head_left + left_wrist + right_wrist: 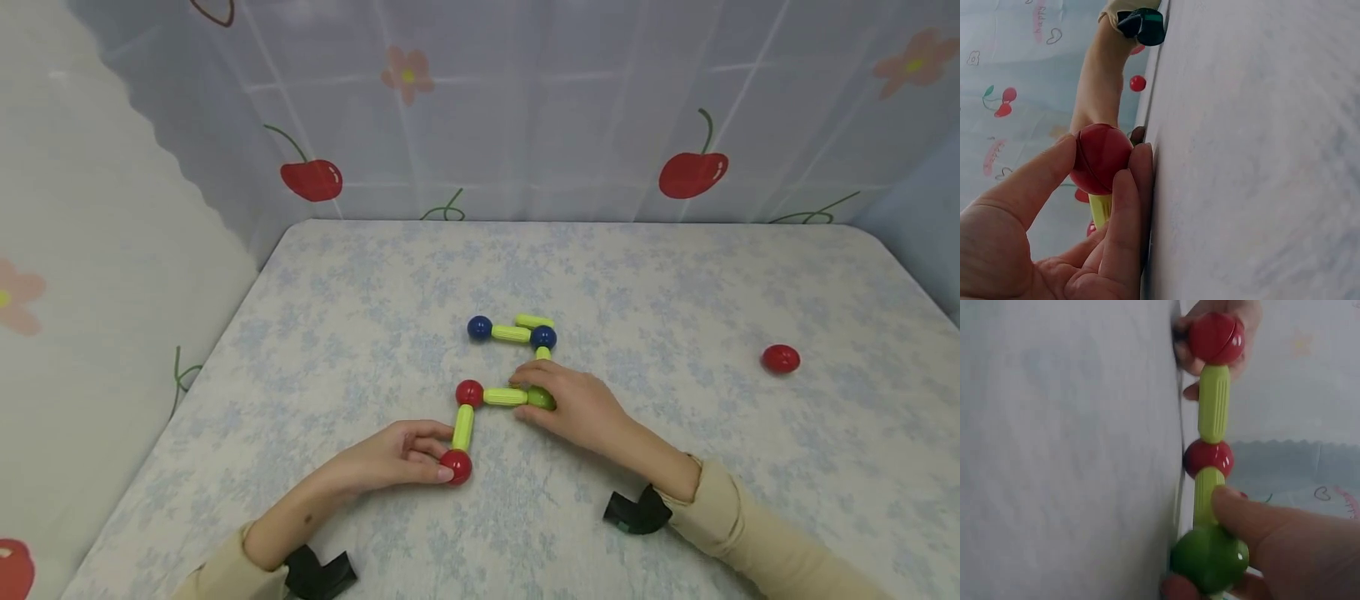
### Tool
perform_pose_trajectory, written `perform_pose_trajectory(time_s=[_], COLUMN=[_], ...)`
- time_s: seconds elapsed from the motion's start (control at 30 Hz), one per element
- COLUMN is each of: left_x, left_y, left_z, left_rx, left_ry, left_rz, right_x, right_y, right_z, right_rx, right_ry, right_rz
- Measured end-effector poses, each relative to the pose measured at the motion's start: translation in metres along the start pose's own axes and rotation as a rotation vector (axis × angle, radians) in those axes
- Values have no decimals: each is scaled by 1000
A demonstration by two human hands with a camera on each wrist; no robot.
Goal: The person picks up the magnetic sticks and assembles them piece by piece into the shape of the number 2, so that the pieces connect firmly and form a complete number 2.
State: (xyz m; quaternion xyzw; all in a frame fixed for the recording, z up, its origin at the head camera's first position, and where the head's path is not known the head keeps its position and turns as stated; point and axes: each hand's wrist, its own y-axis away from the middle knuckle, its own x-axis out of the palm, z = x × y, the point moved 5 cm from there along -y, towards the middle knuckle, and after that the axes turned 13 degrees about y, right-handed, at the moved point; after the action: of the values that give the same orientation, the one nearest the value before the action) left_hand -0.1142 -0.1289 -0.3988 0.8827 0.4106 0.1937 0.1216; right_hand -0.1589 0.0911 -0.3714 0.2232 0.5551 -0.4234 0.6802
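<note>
A zigzag chain of ribbed yellow-green rods and coloured balls lies across the table. My left hand (393,457) pinches the red ball (457,469) at the near end between thumb and fingers. From it a rod (463,428) leads to a second red ball (469,392), and another rod (506,397) runs right to a green ball (541,398). My right hand (577,404) grips around the green ball, thumb on the rod beside it in the right wrist view. Beyond the fingers, a partly hidden rod reaches a blue ball (543,337), joined by a rod (512,334) to another blue ball (480,328).
A further yellow-green rod (534,321) lies just behind the right blue ball. One separate red ball (781,359) sits at the right on the patterned tabletop (360,333). Curtains with cherries (693,175) hang along the table's back and sides. A black strap device (637,510) is on each wrist.
</note>
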Motion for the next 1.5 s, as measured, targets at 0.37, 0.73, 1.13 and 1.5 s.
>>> perform_pose_trajectory(time_s=[0.37, 0.73, 1.13, 1.5], left_x=[2, 4, 3, 2], left_y=[-3, -3, -4, -5], left_z=[-1, -1, 0, 1], left_rx=[-15, -15, -9, -10], left_ry=[44, 68, 76, 90], left_rz=[-10, -4, -8, -34], right_x=[-33, -13, -13, -10], right_y=[-32, -55, -60, -63], right_z=[-73, -95, -102, -69], right_rx=[218, 78, 262, 40], right_ry=[-169, -179, -323, -593], right_rz=[-116, 1, -78, 48])
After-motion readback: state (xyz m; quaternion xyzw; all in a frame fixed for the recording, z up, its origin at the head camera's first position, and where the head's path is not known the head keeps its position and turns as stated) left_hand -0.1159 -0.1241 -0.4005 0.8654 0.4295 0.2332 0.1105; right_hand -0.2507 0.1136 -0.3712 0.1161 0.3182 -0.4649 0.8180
